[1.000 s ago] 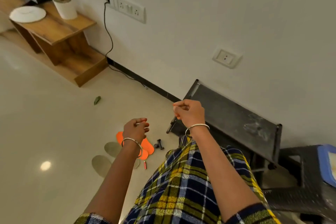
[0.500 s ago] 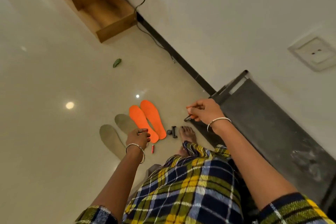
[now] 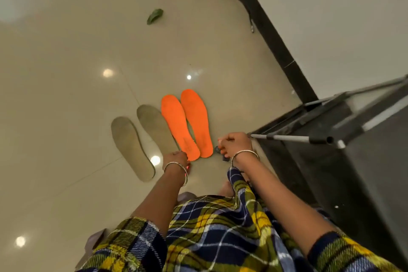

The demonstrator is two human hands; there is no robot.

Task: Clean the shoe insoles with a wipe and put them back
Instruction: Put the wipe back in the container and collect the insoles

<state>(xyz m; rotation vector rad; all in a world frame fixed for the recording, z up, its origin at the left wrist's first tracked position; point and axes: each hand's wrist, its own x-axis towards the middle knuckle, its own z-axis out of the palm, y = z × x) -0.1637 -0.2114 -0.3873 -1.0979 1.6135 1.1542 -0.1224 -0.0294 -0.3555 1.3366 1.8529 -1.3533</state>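
Observation:
Two orange insoles lie side by side on the pale tiled floor, with two grey-beige insoles to their left. My left hand hangs over the heel ends of the orange pair and the nearer grey insole; its fingers are hidden behind its back. My right hand hovers just right of the orange heels, fingers curled into a loose fist with nothing visible in it. No wipe and no shoes are in view.
A black metal-framed rack stands close on the right against the wall. A small black object lies under my right hand, a small red thing by my left wrist. Farther off lie a green leaf and a cable.
The view has tilted down from the wall to the floor. Both hands have lowered toward the heel ends of the insoles, keeping the same curled shape.

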